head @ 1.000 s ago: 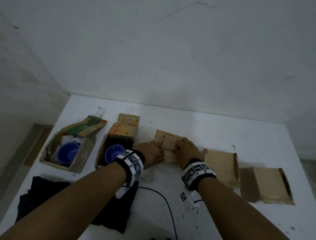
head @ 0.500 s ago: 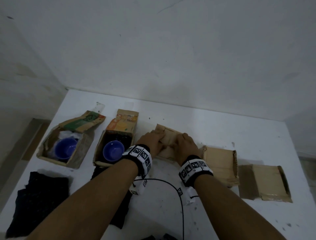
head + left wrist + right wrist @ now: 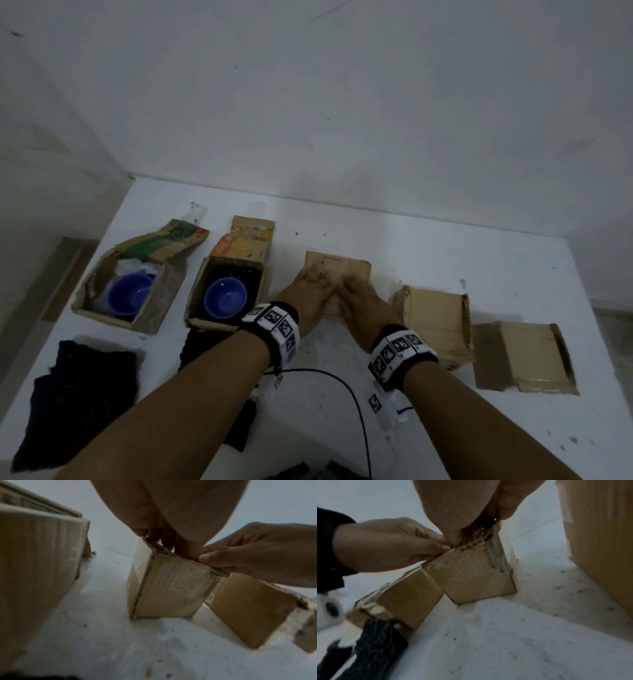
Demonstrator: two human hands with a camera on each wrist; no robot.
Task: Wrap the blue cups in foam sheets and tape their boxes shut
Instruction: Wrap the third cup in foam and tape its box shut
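Both hands, left hand [image 3: 310,291] and right hand [image 3: 359,301], press side by side, fingers curled, on the closed brown cardboard box [image 3: 346,270] mid-table; two blue cups [image 3: 225,301] sit in open cardboard boxes [image 3: 236,260] further left.

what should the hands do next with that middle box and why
Probably press the top flap flat and hold it for taping. Both the left hand and right hand pinch the middle box at its frayed top edge, and no tape roll is in view.
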